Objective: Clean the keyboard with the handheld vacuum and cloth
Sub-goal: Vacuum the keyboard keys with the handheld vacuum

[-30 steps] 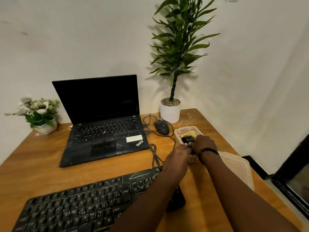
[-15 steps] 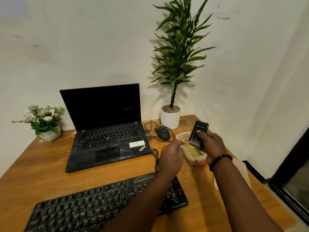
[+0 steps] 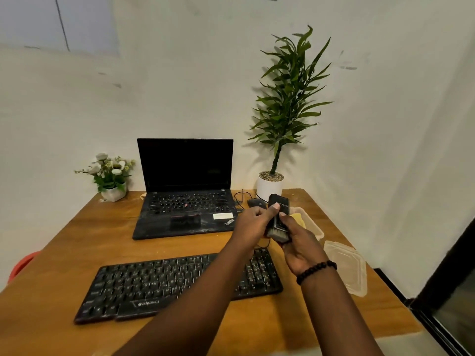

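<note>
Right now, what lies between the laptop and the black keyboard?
In the head view, only bare wooden table lies between the laptop and the keyboard; the mouse cable shows farther right.

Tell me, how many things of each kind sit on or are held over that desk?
Keyboards: 1
Laptops: 1
Mice: 1
Potted plants: 2
Plastic containers: 1
Lids: 1
Handheld vacuums: 1
Total: 8
</note>
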Available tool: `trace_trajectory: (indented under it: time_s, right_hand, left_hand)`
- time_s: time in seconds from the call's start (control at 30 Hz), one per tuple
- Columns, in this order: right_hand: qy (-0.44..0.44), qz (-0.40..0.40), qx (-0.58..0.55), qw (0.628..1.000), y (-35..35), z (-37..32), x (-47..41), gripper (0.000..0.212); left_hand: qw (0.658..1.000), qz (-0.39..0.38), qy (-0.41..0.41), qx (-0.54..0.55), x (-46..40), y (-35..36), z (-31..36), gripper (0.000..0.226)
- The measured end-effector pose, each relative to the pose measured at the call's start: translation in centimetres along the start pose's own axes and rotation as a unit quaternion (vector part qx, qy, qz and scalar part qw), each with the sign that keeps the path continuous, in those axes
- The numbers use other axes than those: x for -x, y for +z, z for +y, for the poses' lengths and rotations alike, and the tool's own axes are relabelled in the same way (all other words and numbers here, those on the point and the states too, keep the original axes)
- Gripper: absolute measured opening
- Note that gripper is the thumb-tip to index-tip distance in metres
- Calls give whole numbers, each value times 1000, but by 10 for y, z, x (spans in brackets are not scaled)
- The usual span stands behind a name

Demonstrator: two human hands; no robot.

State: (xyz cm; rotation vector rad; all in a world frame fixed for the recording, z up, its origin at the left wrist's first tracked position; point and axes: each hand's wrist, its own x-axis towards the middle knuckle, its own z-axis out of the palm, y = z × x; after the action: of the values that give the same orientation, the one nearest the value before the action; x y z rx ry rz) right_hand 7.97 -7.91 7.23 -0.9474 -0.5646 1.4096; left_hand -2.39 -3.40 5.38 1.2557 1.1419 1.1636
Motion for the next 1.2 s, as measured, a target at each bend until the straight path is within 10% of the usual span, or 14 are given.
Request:
trace_trajectory:
  time_s: [0.43, 1.0, 1.13, 1.2]
  right_hand:
    - [4, -53, 85, 995, -23, -3, 49, 25]
    - [24, -67, 164, 984, -54, 11, 16, 41]
    - [2, -35, 97, 995, -66, 21, 7, 36]
    - [-31, 1, 132, 991, -72, 25, 4, 29]
  left_hand:
    - [1000, 7, 7, -7, 44, 8, 13, 75]
    - [994, -79, 22, -73, 37, -20, -11, 33]
    - [971, -86, 29, -223, 27, -42, -32, 41]
    - [912, -127, 21, -389, 21, -58, -47, 79]
